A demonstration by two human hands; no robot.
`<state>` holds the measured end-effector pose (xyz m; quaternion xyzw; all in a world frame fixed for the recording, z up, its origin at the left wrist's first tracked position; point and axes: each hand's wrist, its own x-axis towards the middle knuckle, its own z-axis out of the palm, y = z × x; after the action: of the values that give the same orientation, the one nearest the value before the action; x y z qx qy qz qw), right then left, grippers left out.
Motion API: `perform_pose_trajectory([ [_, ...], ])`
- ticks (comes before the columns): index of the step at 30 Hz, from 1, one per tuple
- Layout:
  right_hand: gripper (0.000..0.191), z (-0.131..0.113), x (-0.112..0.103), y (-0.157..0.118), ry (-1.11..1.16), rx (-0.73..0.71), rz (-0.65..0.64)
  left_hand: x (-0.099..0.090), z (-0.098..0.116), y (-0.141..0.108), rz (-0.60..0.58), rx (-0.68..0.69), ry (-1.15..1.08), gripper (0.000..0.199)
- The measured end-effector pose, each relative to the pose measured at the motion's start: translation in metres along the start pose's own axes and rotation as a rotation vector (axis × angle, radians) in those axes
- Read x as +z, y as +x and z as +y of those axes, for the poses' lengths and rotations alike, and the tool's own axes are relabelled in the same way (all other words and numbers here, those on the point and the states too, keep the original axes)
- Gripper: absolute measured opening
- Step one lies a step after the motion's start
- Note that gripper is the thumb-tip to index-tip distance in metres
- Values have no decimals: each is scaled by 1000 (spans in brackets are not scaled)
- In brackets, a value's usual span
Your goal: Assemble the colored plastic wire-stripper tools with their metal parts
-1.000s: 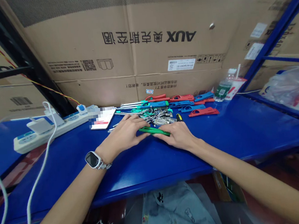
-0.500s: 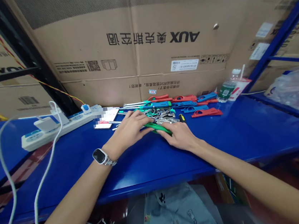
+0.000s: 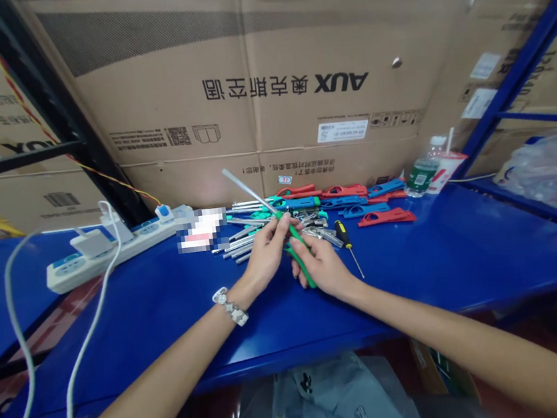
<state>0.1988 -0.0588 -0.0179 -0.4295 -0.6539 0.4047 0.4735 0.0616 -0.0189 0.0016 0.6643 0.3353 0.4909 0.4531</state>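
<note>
A green long-necked lighter (image 3: 295,233) with a thin metal barrel is held over the table, its barrel slanting up and to the left. My left hand (image 3: 266,249) pinches it near the base of the barrel. Lower down, my right hand (image 3: 323,261) wraps around the green handle, and part of that handle is hidden by the fingers. Just beyond both hands lies a pile of metal barrels (image 3: 242,245) and small parts. A black-and-yellow screwdriver (image 3: 342,235) rests right of my right hand.
Red (image 3: 386,217) and blue lighter casings (image 3: 366,210) lie behind to the right. A bottle (image 3: 422,172) and a cup (image 3: 447,168) stand beyond them. A power strip (image 3: 127,248) with white cables is on the left. A large cardboard box (image 3: 258,117) walls the back.
The lighter has been raised from the pile and turned so its barrel points up and left. My left hand has come nearer my body, uncovering barrels and the screwdriver.
</note>
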Motion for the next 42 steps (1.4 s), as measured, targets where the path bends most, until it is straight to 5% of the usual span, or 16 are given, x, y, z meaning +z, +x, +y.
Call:
perform_pose_trajectory([
  [6,58,0,22,8,-41,-20,-82,-2,3,-1,-5,-9,-138,38],
  [12,57,-16,-8,11,-139,-4,-116,-22,25,2,17,228,253,29],
  [16,51,-23,-21,19,43,-109,43,-29,24,0,-121,381,582,23],
  [22,55,-13,-19,30,51,-197,144,-29,12,-7,-252,367,792,22],
  [34,43,-18,-16,21,167,-221,193,-25,18,-13,-265,371,828,25],
  [42,48,-18,-24,22,212,-233,67,-29,21,-11,-316,423,657,25],
])
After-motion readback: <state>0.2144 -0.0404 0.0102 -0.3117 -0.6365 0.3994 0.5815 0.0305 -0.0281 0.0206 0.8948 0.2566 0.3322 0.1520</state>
